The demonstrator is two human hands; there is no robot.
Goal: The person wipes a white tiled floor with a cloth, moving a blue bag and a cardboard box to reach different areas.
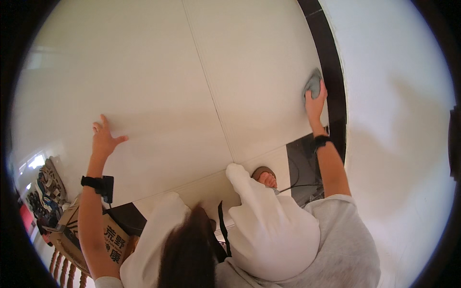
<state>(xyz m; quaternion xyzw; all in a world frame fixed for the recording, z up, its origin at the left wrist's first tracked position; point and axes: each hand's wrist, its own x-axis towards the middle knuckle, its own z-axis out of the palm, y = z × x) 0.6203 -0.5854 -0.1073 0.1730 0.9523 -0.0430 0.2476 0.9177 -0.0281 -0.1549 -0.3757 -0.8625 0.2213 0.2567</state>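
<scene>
My right hand (315, 102) presses a bunched grey-green cloth (312, 84) to the pale floor tiles (259, 72), right beside a dark border strip (333, 72). Well over to the left, my left hand (105, 138) holds nothing. Its fingers are spread, with the thumb pointing right, over the same pale tiles; whether it touches them I cannot tell. A black band circles each wrist, and the left one bears a dark box-shaped device (107, 189).
A cardboard box (117, 237) with writing stands at the lower left, near wooden balusters (63, 268) and a patterned item (50, 183). A white wall (396, 126) rises on the right. My sandaled foot (265, 177) and a black cable (299, 185) are near the dark tile.
</scene>
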